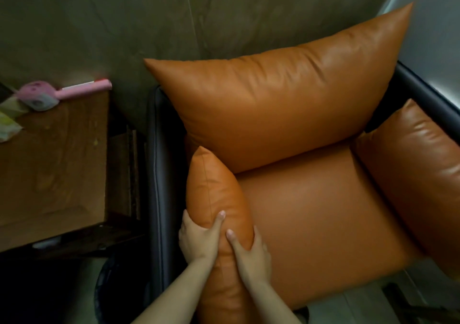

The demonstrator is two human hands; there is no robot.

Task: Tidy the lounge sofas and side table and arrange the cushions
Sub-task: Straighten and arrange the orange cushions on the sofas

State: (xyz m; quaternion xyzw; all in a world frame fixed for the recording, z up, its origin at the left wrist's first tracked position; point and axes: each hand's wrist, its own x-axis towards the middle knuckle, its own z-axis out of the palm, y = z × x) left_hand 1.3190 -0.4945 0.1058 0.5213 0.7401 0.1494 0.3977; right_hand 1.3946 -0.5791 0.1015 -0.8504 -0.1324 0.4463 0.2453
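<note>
An orange leather armchair fills the middle, with its seat cushion (pixel 321 224) lying flat. A large orange back cushion (pixel 273 99) leans against the wall side. A narrow orange side cushion (pixel 214 191) stands on edge along the chair's left arm. My left hand (pixel 199 239) grips it from the left with the thumb on top. My right hand (pixel 251 251) grips it from the right, fingers wrapped over its seat side. Another orange side cushion (pixel 418 182) leans along the right arm.
A brown wooden side table (pixel 54 169) stands to the left of the chair. On its far corner lie a pink handled gadget (pixel 82 91) and some pale wrappers (pixel 10 122). The chair's dark frame (pixel 159 174) runs between table and cushion. A grey wall is behind.
</note>
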